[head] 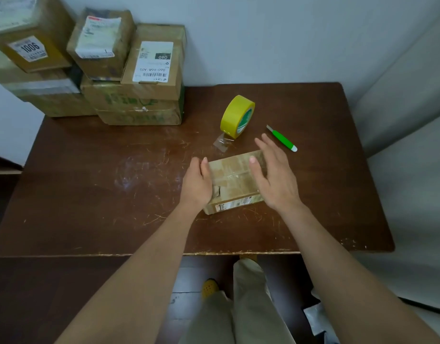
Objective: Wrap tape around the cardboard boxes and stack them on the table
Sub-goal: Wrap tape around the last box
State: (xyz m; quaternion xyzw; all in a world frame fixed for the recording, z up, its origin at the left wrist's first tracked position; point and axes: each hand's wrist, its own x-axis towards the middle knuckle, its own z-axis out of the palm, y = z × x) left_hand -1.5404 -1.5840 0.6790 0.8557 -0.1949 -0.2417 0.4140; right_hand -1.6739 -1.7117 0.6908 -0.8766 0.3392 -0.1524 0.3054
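- The left hand (pixel 197 182) is covering the left edge of the small box (pixel 235 181).
- The picture's top-left edge is cutting off the stacked boxes (pixel 90 65).
- Label print is blurring beyond reading.
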